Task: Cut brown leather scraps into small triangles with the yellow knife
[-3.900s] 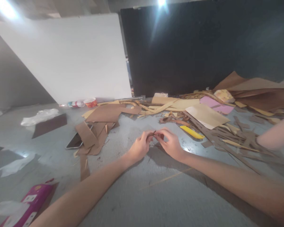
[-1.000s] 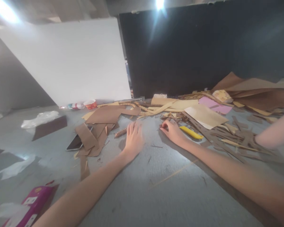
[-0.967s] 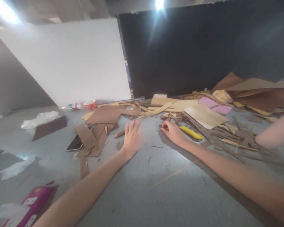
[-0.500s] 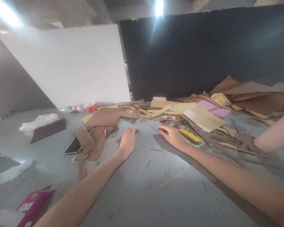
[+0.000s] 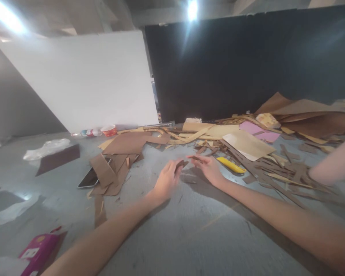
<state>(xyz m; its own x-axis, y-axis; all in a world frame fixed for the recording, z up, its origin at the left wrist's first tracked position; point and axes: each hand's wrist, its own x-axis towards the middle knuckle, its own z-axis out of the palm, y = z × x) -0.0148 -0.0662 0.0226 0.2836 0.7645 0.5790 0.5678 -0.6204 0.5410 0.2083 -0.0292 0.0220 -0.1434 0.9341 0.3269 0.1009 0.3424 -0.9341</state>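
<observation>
My left hand is raised near the middle of the grey table, its fingers closed on a small brown strip. Facing it, my right hand has its thumb and fingers pinched round a small brown piece, partly hidden by the fingers. A narrow gap separates the two hands. Just right of my right hand lies a yellow cutter. Brown sheets are to the left of my left hand, some beside and over a phone.
Brown and tan scraps spread over the right side, below a pink sheet. A red cup and a bottle lie at the back left. A purple packet is front left. Another person's arm enters at right.
My left hand has lifted from the table and moved right, close to my right hand, now with a brown strip in its fingers. My right hand has shifted slightly.
</observation>
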